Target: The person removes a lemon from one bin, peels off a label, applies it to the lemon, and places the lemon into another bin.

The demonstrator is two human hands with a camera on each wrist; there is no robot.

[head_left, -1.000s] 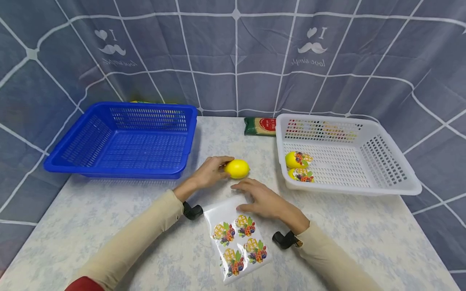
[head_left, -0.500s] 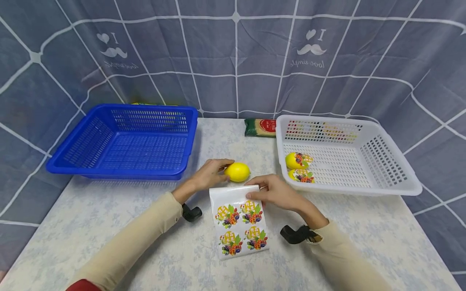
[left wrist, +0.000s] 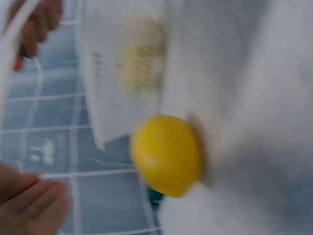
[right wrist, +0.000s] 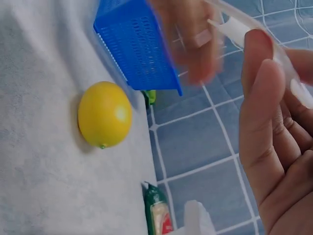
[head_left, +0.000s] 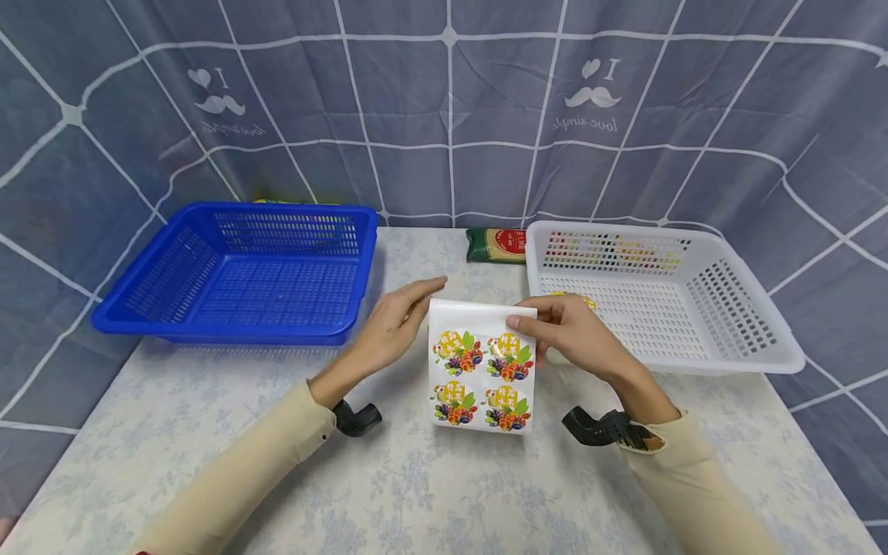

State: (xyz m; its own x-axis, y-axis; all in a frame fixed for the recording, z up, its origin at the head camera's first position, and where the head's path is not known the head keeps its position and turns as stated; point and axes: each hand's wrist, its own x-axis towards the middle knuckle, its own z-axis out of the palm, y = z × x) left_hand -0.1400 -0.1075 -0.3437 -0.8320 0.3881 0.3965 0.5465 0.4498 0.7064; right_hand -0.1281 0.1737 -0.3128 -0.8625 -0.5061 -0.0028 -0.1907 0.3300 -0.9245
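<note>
My right hand (head_left: 579,331) pinches the upper right corner of a white sheet of fruit stickers (head_left: 479,370) between thumb and fingers, holding it up off the table. Several round labels with berries and yellow lettering show on the sheet's face. To the left of the sheet, my left hand (head_left: 391,327) is held with fingers extended and nothing in its grasp. Behind the sheet, hidden in the head view, a bare yellow lemon (right wrist: 104,114) rests on the table; the left wrist view has the same lemon (left wrist: 167,155) below the hands.
A blue plastic basket (head_left: 229,331) stands at the back left. At the right is a white basket (head_left: 694,362), with a stickered lemon (head_left: 588,301) partly hidden by my right hand. A green and red packet (head_left: 498,245) lies beside it at the back.
My right hand has taken the sticker sheet by its top corner and raised it off the table, up and to the right. My left hand has let go of the lemon, its fingers straightening.
</note>
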